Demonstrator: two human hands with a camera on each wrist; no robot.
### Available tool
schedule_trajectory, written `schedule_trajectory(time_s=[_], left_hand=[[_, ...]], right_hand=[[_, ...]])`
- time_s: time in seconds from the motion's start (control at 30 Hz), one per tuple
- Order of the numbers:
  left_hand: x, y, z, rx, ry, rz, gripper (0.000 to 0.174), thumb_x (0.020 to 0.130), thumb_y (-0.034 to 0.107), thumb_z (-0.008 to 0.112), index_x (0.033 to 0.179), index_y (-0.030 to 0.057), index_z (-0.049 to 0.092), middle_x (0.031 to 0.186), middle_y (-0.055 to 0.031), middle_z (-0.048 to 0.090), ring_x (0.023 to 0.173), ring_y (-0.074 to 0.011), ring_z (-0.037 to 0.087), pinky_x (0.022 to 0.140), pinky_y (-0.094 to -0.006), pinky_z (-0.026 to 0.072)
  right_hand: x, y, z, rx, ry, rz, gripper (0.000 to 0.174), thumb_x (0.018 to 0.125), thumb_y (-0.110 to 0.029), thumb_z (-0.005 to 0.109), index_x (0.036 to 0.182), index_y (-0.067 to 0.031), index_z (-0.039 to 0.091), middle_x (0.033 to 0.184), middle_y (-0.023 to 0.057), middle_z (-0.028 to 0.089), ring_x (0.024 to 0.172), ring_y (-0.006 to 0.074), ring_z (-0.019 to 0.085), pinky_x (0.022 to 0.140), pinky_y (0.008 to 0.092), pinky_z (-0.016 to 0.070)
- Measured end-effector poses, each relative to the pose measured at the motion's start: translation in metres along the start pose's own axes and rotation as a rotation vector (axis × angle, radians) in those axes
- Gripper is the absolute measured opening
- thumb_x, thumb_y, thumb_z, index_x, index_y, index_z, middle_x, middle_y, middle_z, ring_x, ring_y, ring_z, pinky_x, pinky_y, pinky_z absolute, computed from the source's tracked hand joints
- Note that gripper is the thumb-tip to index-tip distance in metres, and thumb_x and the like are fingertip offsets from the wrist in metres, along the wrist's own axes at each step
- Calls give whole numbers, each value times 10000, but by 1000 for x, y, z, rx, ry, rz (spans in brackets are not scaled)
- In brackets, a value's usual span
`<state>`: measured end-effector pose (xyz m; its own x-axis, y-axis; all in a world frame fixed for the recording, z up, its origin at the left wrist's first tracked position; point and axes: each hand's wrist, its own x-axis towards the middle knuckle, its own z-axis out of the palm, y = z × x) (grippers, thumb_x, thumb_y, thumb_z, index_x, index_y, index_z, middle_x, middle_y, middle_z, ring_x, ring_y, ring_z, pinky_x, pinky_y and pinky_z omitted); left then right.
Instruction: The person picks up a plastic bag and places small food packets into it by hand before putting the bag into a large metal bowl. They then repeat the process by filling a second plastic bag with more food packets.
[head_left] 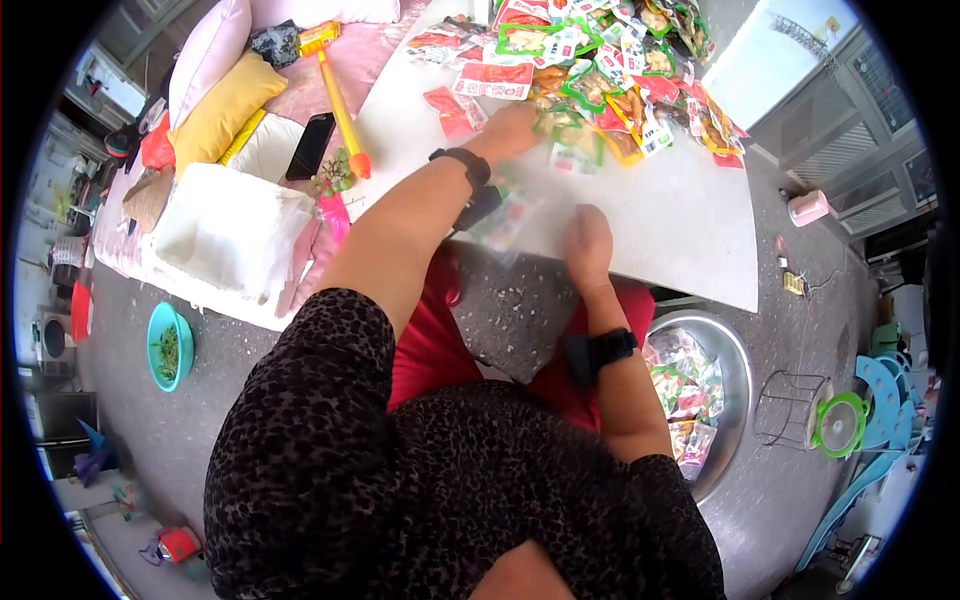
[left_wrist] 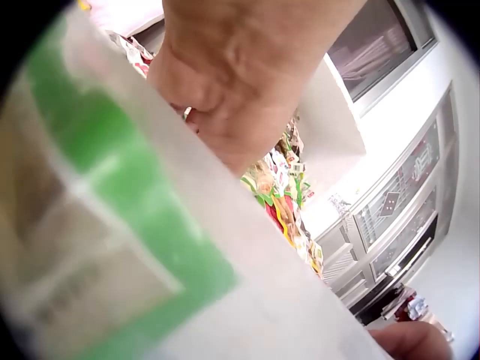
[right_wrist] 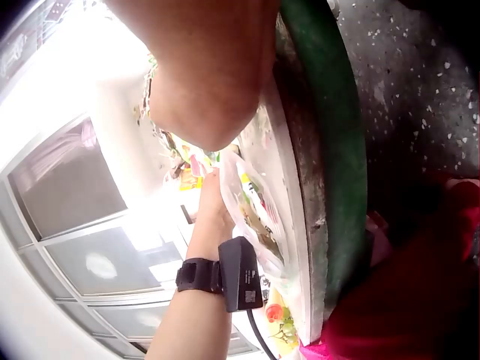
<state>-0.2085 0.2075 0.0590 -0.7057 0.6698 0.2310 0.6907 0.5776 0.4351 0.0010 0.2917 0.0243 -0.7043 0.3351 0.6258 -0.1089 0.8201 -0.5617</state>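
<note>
My left hand [head_left: 512, 135] reaches to the near edge of a heap of printed food packets [head_left: 600, 70] on the white table. A blurred green-edged packet [head_left: 577, 147] lies right at its fingers, which are hidden, so I cannot tell whether they grip it. Curled near the table's front edge, my right hand [head_left: 588, 240] holds a clear plastic bag [right_wrist: 255, 214]. The bag hangs beside the left wrist with packets inside. In the left wrist view, a packet with a green border [left_wrist: 135, 187] fills the foreground, and a fingertip [left_wrist: 412, 341] shows at the bag's edge.
A metal basin [head_left: 735, 400] of filled bags stands on the floor at right. Left of the table, a pink-covered bed holds a phone [head_left: 311, 147], a yellow toy hammer [head_left: 340, 105], cushions and a white lined box [head_left: 225, 225]. A turquoise bowl [head_left: 168, 347] sits on the floor.
</note>
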Motion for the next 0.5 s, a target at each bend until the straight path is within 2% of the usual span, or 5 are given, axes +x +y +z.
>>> schedule_trajectory(time_s=[0.1,0.2,0.3,0.4,0.5], left_hand=[[-1,2,-17,-59,-96,0,319,700,289,523,873,21,524,949,-184,501,875,-308,497,713,-395,410],[-1,4,-15,38,30,-27,323,705,289,516,890,24,518,967,-181,496,879,-304,497,715,-394,412],[10,-1,0,90,-47,-41,307,720,266,497,926,39,509,979,-183,492,899,-305,493,720,-397,414],[7,5,4,120,66,-84,287,731,227,473,957,54,497,966,-175,508,896,-310,502,720,-402,417],[9,18,-13,228,-23,-178,267,735,190,445,958,51,490,936,-175,528,849,-325,523,698,-416,422]], right_hand=[[0,-2,0,-9,-6,25,131,693,-43,488,819,-14,499,796,145,538,728,299,520,646,359,425],[-2,-1,3,-31,25,17,126,692,-43,489,814,-18,501,800,142,540,731,300,521,648,355,426],[-1,-1,2,-36,9,21,121,691,-41,487,809,-19,502,802,143,542,735,302,522,648,354,427],[-1,-1,2,-37,-20,37,120,690,-38,486,809,-22,503,806,144,543,740,302,522,651,354,428],[-1,0,2,-47,1,9,120,688,-36,486,806,-22,501,801,142,542,735,303,522,647,357,427]])
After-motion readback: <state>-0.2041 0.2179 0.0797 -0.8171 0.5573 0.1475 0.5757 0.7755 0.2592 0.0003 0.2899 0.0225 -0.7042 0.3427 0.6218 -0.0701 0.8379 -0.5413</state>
